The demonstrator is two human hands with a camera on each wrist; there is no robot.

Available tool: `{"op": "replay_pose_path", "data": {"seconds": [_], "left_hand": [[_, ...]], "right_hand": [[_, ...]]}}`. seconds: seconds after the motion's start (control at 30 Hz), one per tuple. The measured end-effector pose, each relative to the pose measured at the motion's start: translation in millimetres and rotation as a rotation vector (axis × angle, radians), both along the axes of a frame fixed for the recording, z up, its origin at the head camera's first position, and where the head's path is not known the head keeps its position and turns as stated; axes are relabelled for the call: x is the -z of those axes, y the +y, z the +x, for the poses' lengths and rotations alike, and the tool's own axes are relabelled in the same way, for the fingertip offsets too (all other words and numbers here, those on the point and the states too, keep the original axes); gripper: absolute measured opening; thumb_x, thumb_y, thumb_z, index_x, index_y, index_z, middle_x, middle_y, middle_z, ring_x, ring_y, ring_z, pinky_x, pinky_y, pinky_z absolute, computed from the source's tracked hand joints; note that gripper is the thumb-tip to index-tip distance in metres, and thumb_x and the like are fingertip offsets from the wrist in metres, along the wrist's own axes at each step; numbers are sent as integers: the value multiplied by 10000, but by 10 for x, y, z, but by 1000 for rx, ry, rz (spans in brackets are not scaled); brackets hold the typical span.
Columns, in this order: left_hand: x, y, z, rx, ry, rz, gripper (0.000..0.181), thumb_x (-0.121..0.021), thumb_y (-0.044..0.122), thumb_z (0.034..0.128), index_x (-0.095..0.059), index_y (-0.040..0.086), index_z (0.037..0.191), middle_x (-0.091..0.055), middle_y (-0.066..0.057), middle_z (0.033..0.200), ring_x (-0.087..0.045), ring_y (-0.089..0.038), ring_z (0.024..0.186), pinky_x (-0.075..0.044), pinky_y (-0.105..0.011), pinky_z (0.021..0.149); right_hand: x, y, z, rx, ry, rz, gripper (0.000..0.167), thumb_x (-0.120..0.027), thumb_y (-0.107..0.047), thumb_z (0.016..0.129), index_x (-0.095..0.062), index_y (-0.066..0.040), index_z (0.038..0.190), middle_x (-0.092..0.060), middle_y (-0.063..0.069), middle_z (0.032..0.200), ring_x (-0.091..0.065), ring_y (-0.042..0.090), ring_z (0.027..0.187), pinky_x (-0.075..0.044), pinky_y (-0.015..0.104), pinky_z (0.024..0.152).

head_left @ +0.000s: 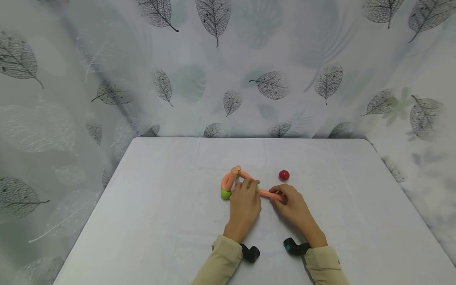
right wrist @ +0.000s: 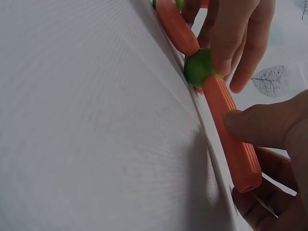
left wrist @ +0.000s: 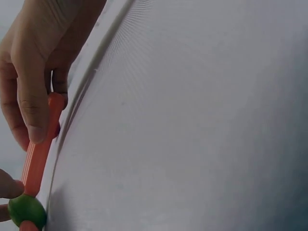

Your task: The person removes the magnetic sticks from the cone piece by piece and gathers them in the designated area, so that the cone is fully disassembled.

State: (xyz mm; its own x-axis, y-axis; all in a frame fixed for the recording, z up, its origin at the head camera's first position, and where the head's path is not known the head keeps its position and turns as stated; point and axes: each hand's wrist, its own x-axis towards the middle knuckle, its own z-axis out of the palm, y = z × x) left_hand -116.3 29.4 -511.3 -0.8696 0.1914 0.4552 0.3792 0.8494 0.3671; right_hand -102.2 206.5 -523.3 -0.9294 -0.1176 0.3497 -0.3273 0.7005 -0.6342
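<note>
A chain of orange ribbed rods [head_left: 230,180] joined by green balls [head_left: 226,194] lies near the middle of the table, bent into a loop on its left. My left hand [head_left: 245,204] covers part of it and pinches the green ball [right wrist: 197,70] at the joint on the right. From that ball a straight orange rod [right wrist: 232,139] runs out to the right. My right hand [head_left: 293,206] grips this rod near its free end, thumb along its upper side. A rod end shows a small hole in the right wrist view. Part of the loop is hidden under my left hand.
A red ball [head_left: 284,175] sits on the white table [head_left: 160,221] just beyond my right hand. A leaf-printed curtain [head_left: 231,59] hangs behind the table and at its sides. Black wrist cameras [head_left: 251,253] are strapped at both sleeves.
</note>
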Motion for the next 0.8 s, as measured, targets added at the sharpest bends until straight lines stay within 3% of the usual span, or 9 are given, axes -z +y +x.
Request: {"op": "replay_pose_path", "data": {"seconds": [0.2,0.43,0.8], "left_hand": [[50,-66,-64,68,-74,40,300,-785,106,892,-745,187,1177,-708,23,1237,-676,-254,1008,-575,-378,765],[84,-136,-107,148,-95,98,207,-772,112,918,-746,181,1111,-695,0,1254,-665,-244,1037,-575,-361,850],[103,-143,-131,153,-99,106,200,-781,117,914,-746,182,1099,-693,8,1257,-662,-245,1060,-574,-365,907]], "right_hand": [[10,-25,-3,-15,-8,10,231,-795,-33,885,-734,-93,1099,-733,27,1034,-601,158,910,-493,355,810],[22,-42,-1,-10,-32,29,267,-790,-32,878,-742,-98,1132,-749,17,1059,-619,166,941,-498,384,839],[-3,-57,2,-7,-14,31,293,-801,-3,848,-739,-119,1111,-733,-12,1035,-590,126,902,-486,335,800]]}}
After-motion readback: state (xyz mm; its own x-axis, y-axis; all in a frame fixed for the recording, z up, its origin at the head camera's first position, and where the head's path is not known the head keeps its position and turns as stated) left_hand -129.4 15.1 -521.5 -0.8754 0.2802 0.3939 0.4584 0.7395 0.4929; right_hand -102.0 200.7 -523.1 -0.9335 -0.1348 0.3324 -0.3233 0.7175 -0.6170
